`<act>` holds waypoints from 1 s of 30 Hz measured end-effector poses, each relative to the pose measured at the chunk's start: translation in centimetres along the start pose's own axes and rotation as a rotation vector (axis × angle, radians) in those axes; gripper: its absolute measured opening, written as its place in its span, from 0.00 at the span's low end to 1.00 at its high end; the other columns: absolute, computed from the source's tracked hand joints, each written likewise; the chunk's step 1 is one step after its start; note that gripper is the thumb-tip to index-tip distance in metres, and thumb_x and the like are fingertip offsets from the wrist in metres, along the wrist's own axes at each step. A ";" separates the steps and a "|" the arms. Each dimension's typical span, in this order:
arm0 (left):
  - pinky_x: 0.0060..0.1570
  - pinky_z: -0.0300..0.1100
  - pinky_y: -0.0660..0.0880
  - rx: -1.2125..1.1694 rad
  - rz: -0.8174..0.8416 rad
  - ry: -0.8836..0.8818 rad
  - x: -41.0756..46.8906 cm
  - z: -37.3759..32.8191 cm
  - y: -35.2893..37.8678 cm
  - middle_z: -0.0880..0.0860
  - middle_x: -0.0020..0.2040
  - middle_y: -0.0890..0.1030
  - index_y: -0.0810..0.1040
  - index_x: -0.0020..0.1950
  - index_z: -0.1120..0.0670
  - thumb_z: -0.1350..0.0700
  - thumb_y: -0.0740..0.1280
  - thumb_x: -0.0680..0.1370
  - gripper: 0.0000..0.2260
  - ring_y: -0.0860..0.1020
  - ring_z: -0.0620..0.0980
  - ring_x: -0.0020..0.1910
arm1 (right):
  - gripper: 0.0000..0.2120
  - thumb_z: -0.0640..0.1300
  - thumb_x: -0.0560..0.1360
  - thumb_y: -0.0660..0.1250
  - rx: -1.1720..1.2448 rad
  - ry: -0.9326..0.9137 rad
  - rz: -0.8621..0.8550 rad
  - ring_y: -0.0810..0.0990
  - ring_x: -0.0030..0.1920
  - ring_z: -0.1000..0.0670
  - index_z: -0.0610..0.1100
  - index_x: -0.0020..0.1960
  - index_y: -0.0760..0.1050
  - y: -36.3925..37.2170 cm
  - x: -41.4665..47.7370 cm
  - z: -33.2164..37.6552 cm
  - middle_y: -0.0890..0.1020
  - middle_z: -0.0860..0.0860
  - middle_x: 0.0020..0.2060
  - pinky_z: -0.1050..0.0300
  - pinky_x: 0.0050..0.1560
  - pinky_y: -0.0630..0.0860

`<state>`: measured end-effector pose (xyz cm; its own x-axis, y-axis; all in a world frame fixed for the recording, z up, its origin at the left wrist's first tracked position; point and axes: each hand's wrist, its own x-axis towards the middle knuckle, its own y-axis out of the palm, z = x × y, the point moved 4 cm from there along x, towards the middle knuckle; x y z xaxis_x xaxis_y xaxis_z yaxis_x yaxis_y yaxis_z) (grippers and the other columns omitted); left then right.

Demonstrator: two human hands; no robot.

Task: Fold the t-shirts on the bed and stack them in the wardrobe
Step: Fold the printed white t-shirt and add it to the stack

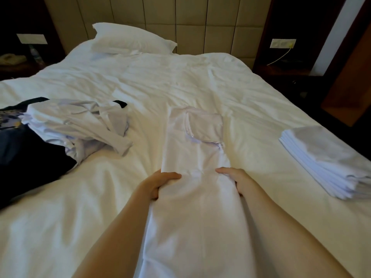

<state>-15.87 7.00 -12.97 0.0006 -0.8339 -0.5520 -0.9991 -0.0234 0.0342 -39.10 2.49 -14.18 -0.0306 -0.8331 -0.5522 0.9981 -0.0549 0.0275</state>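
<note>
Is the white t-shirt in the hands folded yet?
Half folded: the white t-shirt is a long strip, sleeve tucked in, gripped by left hand and right hand.

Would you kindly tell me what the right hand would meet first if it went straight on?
Probably the folded-in sleeve of the white t-shirt that the right hand grips; depth is hard to judge.

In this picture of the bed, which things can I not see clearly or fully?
All in the head view:
- The t-shirt hides most fingers of the left hand and right hand.
- The t-shirt's near end is cut off by the bottom edge.
- The dark garment is cut off by the left edge.
- The folded stack has layers too thin to count.
- No wardrobe can be identified.
</note>
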 end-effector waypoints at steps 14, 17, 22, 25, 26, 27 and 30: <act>0.46 0.50 0.77 0.029 0.150 -0.224 -9.7 5.7 1.0 0.59 0.41 0.82 0.77 0.51 0.62 0.55 0.71 0.72 0.13 0.79 0.58 0.42 | 0.05 0.38 0.73 0.70 -0.056 0.126 0.179 0.82 0.32 0.48 0.37 0.46 0.78 -0.6 -9.9 -6.3 0.84 0.44 0.32 0.60 0.31 0.76; 0.45 0.52 0.76 -0.006 0.160 -0.209 -12.1 6.4 1.3 0.60 0.43 0.81 0.75 0.50 0.61 0.61 0.67 0.76 0.06 0.79 0.59 0.43 | 0.03 0.35 0.74 0.67 -0.065 0.147 0.223 0.82 0.29 0.48 0.35 0.47 0.76 -0.5 -12.5 -7.3 0.83 0.44 0.29 0.59 0.29 0.77; 0.31 0.45 0.80 -0.124 0.061 -0.141 -14.7 9.2 1.1 0.59 0.42 0.81 0.74 0.58 0.64 0.61 0.67 0.76 0.12 0.79 0.56 0.40 | 0.07 0.36 0.72 0.70 -0.047 0.076 0.130 0.82 0.30 0.45 0.35 0.48 0.76 -1.7 -15.1 -7.7 0.83 0.42 0.35 0.59 0.26 0.77; 0.27 0.41 0.77 -0.071 -0.072 -0.059 -16.0 11.3 1.1 0.58 0.41 0.81 0.75 0.59 0.64 0.64 0.69 0.75 0.13 0.79 0.54 0.37 | 0.13 0.36 0.70 0.72 -0.144 0.088 0.078 0.81 0.36 0.44 0.32 0.53 0.76 -3.0 -16.6 -9.9 0.82 0.41 0.40 0.58 0.30 0.76; 0.27 0.40 0.77 -0.074 -0.090 -0.038 -16.3 11.5 1.2 0.57 0.40 0.81 0.75 0.57 0.63 0.65 0.69 0.75 0.12 0.79 0.53 0.36 | 0.14 0.34 0.70 0.72 -0.118 0.082 0.074 0.81 0.37 0.45 0.31 0.54 0.76 -3.3 -16.9 -10.4 0.82 0.41 0.40 0.58 0.31 0.76; 0.27 0.40 0.77 -0.081 -0.104 -0.023 -16.6 11.4 1.2 0.57 0.39 0.80 0.75 0.56 0.63 0.65 0.68 0.75 0.11 0.79 0.53 0.36 | 0.14 0.33 0.70 0.71 -0.096 0.072 0.070 0.81 0.38 0.45 0.31 0.55 0.76 -3.4 -17.2 -10.5 0.82 0.42 0.40 0.58 0.31 0.76; 0.35 0.44 0.77 -0.083 -0.152 0.027 -17.1 11.0 0.8 0.57 0.41 0.80 0.75 0.57 0.63 0.64 0.69 0.75 0.12 0.78 0.54 0.38 | 0.12 0.31 0.71 0.70 -0.029 -0.011 0.016 0.79 0.36 0.46 0.31 0.54 0.76 -3.6 -18.1 -10.1 0.81 0.43 0.38 0.60 0.31 0.76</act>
<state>-17.15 27.32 -12.69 0.1534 -0.8317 -0.5336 -0.9807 -0.1945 0.0212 -41.63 23.34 -12.70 -0.0151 -0.8400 -0.5424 0.9996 -0.0256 0.0119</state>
